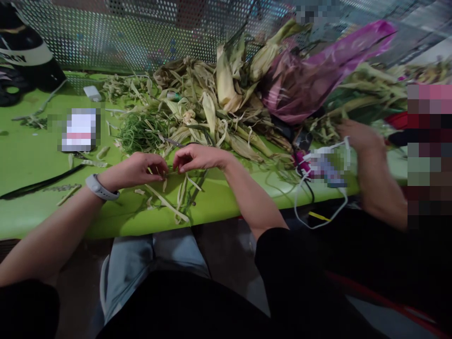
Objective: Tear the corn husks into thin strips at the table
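Observation:
My left hand (143,169), with a pale band (102,187) on the wrist, is curled low over the green table (219,200). Its thumb and fingertips pinch one end of a thin green strand (172,172). Just to the right, my right hand (197,157) is bent down with its fingertips closed at the strand's other end. The strand is partly hidden by the fingers. Below both hands lie loose pale stalk strips (169,207). Behind them sits a tangled heap of shredded green pieces (141,133), with a thin metal blade (172,141) beside my right hand.
Dry corn husks (212,110) and a pink plastic bag (296,87) are piled behind. A phone (80,129), white charger (92,93) and dark bottle (28,52) stand left. At right, another person's hand (360,134) reaches into husks near a white cable (300,219).

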A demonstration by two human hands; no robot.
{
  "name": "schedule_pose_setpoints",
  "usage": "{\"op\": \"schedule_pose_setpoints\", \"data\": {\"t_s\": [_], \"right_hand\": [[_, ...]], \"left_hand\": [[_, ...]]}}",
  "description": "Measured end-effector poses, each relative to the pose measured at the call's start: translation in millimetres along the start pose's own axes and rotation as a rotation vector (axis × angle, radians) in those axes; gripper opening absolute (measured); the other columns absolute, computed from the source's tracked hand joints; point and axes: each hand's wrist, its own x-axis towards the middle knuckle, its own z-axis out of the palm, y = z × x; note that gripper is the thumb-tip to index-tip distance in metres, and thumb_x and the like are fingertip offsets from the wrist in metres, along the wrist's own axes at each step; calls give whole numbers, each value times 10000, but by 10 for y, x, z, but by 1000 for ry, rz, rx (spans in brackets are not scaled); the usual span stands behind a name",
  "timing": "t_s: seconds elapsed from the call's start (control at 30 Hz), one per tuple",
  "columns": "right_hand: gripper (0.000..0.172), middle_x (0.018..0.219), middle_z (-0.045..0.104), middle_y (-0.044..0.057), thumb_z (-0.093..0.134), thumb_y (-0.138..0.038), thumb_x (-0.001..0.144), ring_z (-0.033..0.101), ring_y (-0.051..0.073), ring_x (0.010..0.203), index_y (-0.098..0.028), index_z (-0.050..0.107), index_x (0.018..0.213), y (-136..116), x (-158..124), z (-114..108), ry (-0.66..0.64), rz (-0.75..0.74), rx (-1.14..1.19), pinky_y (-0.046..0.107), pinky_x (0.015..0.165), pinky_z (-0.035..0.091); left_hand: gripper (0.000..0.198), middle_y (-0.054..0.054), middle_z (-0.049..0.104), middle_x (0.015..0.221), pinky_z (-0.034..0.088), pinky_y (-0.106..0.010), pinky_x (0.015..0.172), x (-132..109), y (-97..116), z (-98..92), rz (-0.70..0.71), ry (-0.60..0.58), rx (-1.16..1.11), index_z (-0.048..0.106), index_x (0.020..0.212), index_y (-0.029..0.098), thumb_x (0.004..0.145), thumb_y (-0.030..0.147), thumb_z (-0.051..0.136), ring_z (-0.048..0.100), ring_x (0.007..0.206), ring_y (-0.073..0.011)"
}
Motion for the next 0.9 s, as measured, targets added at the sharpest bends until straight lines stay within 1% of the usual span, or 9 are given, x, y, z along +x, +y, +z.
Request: {"op": "schedule_pose_setpoints", "data": {"t_s": [0.2, 0.37, 0.47, 0.53, 0.6, 0.7, 0.77, 0.8, 0.9], "right_hand": [[122, 816, 726, 24, 687, -158, 800, 662, 121, 754, -131, 691, 919, -74, -28, 13, -9, 50, -109, 256, 713, 505], [89, 872, 739, 56, 666, -123, 798, 668, 143, 795, -127, 717, 871, -167, -104, -22, 37, 158, -299, 270, 739, 477], [58, 819, 713, 40, 684, -172, 802, 618, 126, 731, -133, 717, 829, -168, -133, -64, 94, 152, -385, 261, 695, 427], [119, 726, 658, 15, 683, -248, 822, 542, 106, 647, -133, 692, 793, -149, -123, -77, 165, 133, -377, 256, 645, 389], [191, 703, 616, 2, 651, -317, 856, 500, 100, 634, -137, 650, 792, -122, -82, -63, 268, 72, -237, 251, 633, 383], [216, 869, 658, 32, 631, -344, 866, 525, 96, 709, -151, 579, 785, -76, 12, 9, 375, -87, 118, 230, 648, 410], [227, 970, 678, 52, 638, -348, 856, 522, 80, 684, -158, 537, 782, -47, 65, 68, 339, -137, 327, 210, 596, 401], [233, 962, 683, 51, 631, -354, 859, 509, 72, 639, -165, 516, 787, -32, 82, 90, 302, -146, 415, 202, 554, 384], [228, 749, 642, -5, 598, -355, 883, 431, 57, 502, -184, 471, 800, 9, 91, 100, 236, -147, 561, 183, 449, 305]], "left_hand": [[204, -44, 727, 849, 438, -234, 685, -16, 14, -63, -121, -60, 119, 713, 945, 161, 797, 260, 613, 640, 727, -146], [270, -47, 747, 905, 436, -256, 760, -26, 5, -72, -178, -114, 240, 758, 979, 183, 810, 218, 551, 646, 771, -162], [286, -51, 741, 936, 433, -263, 793, -26, -15, -68, -171, -98, 270, 767, 969, 200, 840, 240, 515, 647, 810, -170], [297, -64, 730, 956, 434, -263, 784, -22, -28, -70, -159, -71, 278, 756, 964, 186, 867, 279, 490, 639, 819, -172], [319, -76, 714, 958, 432, -261, 756, -12, -30, -72, -147, -30, 274, 732, 962, 165, 889, 333, 472, 626, 808, -172], [345, -65, 684, 872, 419, -259, 700, 11, -8, -68, -159, 11, 237, 691, 880, 154, 910, 375, 428, 596, 741, -163], [342, -46, 646, 761, 395, -263, 653, 30, 7, -56, -196, 5, 214, 651, 797, 158, 912, 352, 394, 557, 662, -154], [329, -34, 616, 705, 378, -267, 629, 38, 11, -48, -211, 1, 208, 628, 763, 163, 907, 337, 389, 527, 620, -149], [269, -9, 530, 624, 333, -272, 589, 50, 5, -33, -182, 10, 193, 566, 704, 180, 884, 316, 418, 451, 561, -137]]}}
